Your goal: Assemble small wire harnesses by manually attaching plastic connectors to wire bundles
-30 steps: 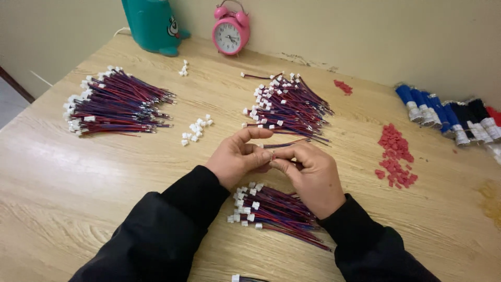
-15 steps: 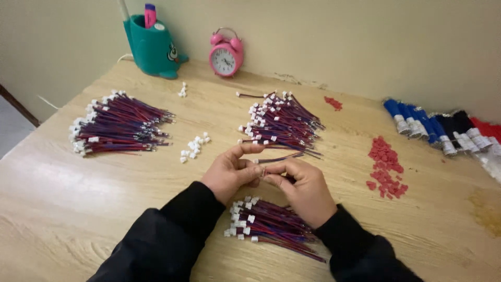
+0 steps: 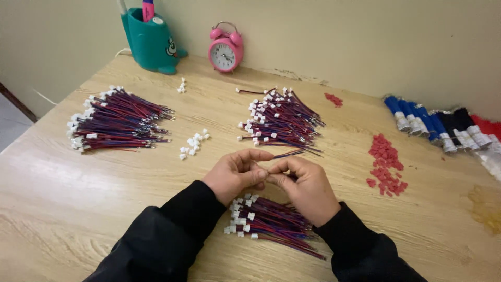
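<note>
Unmoved since before, my hands, left (image 3: pixel 236 175) and right (image 3: pixel 308 188), both pinch one wire (image 3: pixel 287 154) above the near bundle (image 3: pixel 271 222) on the surface (image 3: pixel 78 209), steadying its end for fingertip work.

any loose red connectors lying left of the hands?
No: the loose red pieces lie to the right of the right hand, while only small white connectors sit on the table beyond the left hand.

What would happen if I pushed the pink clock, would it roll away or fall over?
The pink clock would probably tip rather than roll: it stands upright on small feet. It looks small and light, so a gentle push might slide it along the smooth wooden table. It stands close to the wall, which would likely stop a backward fall.
</note>
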